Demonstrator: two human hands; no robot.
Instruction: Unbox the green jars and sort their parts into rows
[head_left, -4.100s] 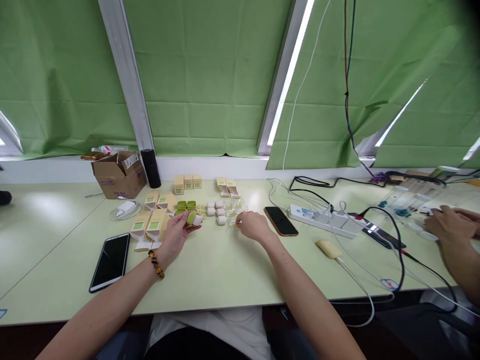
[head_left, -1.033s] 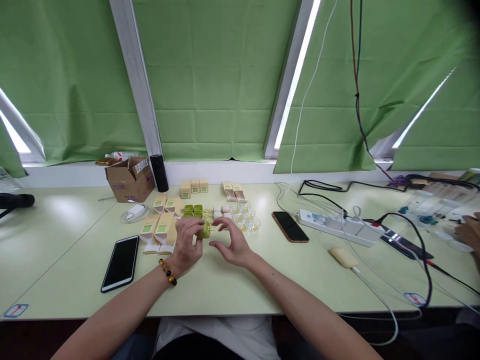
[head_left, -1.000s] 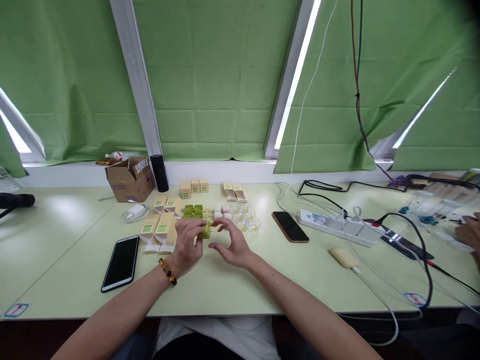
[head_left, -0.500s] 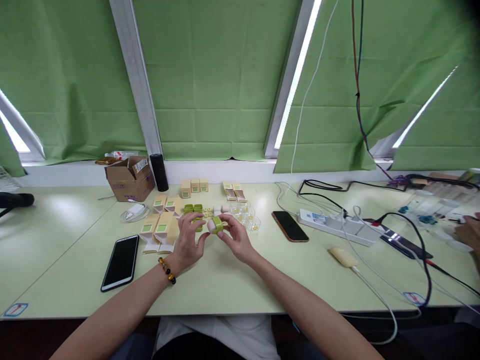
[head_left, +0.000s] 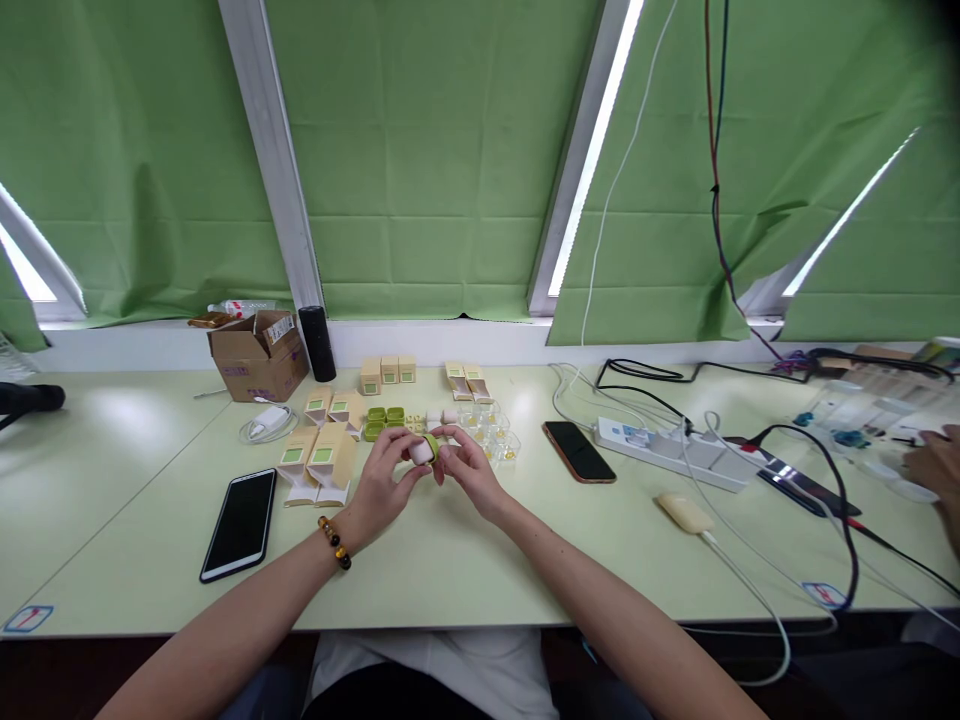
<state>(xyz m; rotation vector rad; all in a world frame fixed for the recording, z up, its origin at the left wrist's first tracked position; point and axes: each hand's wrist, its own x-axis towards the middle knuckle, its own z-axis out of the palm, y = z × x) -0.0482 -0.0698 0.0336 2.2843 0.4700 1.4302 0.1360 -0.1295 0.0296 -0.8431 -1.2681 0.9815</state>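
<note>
Both hands meet around a small pale pink-white rounded piece with a green part [head_left: 421, 453]. My left hand [head_left: 381, 487] pinches its pale side between thumb and fingers. My right hand [head_left: 472, 474] has its thumb and fingertips closed on the green side, partly hiding it. Just behind the hands are several green square trays [head_left: 384, 418], small yellow-green pieces [head_left: 414, 423], pale pink-white pieces [head_left: 434, 416] and clear cups [head_left: 507, 449] with yellow bits inside. Open tan cartons [head_left: 331, 458] with green windows lie beside my left hand.
A phone [head_left: 239, 525] lies at left, another phone [head_left: 578, 451] at right. Farther right are a power strip [head_left: 675, 452], cables and a cream-coloured block [head_left: 685, 513] on a cord. A cardboard box [head_left: 259, 360] and black cylinder [head_left: 318, 343] stand behind. Another person's hand [head_left: 934, 465] shows at far right.
My hands have turned the piece, so its pale side now faces left and more of the green is covered. My right fingers have closed in nearer to my left hand.
</note>
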